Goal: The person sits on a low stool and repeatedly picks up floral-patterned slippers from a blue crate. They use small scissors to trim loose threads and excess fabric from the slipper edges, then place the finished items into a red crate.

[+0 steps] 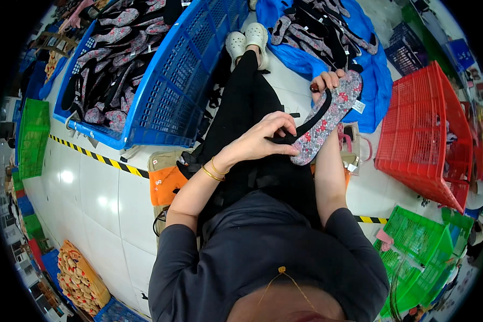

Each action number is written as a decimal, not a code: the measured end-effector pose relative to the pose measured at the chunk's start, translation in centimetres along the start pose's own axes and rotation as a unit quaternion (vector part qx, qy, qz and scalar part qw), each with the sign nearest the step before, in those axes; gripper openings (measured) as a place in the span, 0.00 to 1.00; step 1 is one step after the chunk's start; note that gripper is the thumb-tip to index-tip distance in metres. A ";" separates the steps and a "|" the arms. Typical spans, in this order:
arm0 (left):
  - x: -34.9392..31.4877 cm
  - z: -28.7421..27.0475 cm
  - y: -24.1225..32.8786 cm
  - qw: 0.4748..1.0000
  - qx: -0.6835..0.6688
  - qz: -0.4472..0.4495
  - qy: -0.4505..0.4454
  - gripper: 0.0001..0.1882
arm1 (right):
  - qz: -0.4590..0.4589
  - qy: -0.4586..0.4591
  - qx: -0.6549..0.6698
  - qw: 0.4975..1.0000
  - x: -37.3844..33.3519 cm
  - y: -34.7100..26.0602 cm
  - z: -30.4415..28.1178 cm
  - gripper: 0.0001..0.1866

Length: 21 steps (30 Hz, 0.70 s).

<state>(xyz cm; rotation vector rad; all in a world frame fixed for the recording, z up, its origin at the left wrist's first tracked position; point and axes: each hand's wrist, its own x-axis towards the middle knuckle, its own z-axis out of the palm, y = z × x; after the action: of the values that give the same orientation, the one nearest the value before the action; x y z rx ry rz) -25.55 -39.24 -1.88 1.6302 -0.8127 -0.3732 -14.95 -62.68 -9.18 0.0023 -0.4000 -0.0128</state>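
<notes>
A grey slipper [327,119] with a pink and red flower pattern, a black edge and a small white tag is held slanting above my lap. My left hand [265,134], with gold bangles at the wrist, pinches its near end and the black edge there. At the far end, the fingers of my right hand [329,80] are curled around the slipper; the right forearm passes partly behind it. A small dark red-brown thing [314,87] shows by the right fingers, too small to identify.
Similar slippers fill a large blue crate [163,102] at the far left. More lie on blue sheeting [378,80] ahead. A red crate [421,134] and a green crate [413,252] stand at the right. Yellow-and-black tape [99,157] crosses the white floor.
</notes>
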 end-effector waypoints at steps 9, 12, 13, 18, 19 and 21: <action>-1.7 2.0 -0.1 0.968 0.215 -0.035 0.121 0.20 | -0.009 -0.050 -0.017 0.999 1.0 1.6 -1.2 0.14; -2.8 2.8 -0.4 0.951 0.269 -0.069 0.139 0.15 | 0.006 -0.048 -0.047 0.998 0.9 2.1 -2.3 0.14; -2.7 2.6 -0.3 0.954 0.260 -0.023 0.145 0.14 | 0.010 -0.043 -0.081 0.996 0.7 2.4 -2.6 0.14; -2.7 -0.3 0.1 0.946 0.263 0.093 0.163 0.12 | 0.045 0.203 -0.407 0.890 -0.3 2.6 -4.7 0.38; -2.8 -1.2 0.3 0.939 0.289 0.093 0.162 0.12 | -0.002 0.373 -0.285 0.883 -0.2 2.6 -6.0 0.31; -3.4 -2.6 -0.6 0.926 0.335 0.081 0.153 0.09 | 0.052 0.322 -0.637 0.698 -2.3 2.2 -5.0 0.19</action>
<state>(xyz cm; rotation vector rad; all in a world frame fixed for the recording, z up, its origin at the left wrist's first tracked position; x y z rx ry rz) -26.07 -35.00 -2.50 2.1575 -0.8754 0.3175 -15.09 -60.48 -14.67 -1.3815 0.3962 -0.1742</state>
